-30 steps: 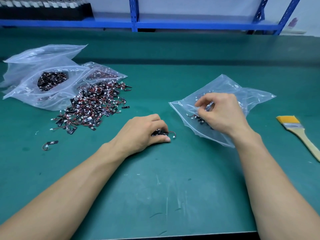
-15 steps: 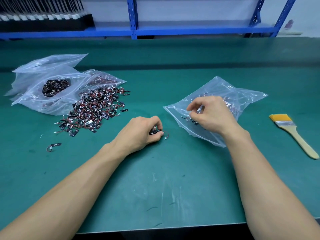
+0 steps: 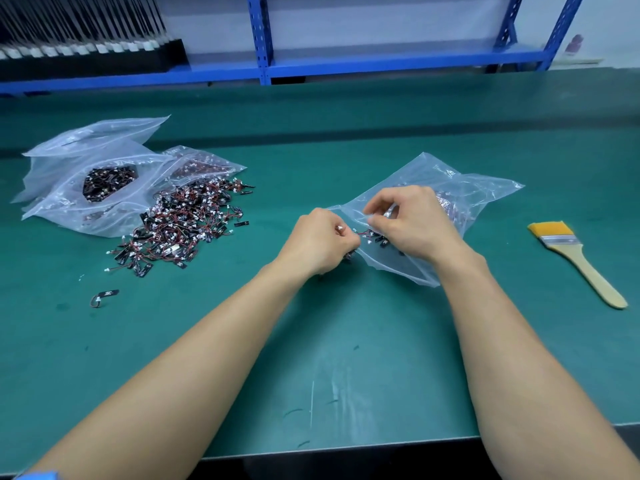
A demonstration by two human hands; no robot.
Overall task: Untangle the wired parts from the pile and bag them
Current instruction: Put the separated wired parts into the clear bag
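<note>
- I see the wired parts (image 3: 347,255) bunched in my left hand (image 3: 318,242): small black strips on thin red leads, with a white plug poking out by the thumb.
- The left hand's fingers are curled tight round that bunch, right at the mouth of the clear bag (image 3: 467,188).
- My right hand (image 3: 412,225) pinches the bag's upper lip between thumb and forefinger; more parts show through the plastic beneath it.
- The pile (image 3: 180,226) sits well left on the counter (image 3: 346,358), a dark tangle flecked with white, with one stray part (image 3: 104,296) nearer me.
- A second ago the left hand lay low on the counter, apart from the bag; now it's up beside the right hand, nearly touching it.
</note>
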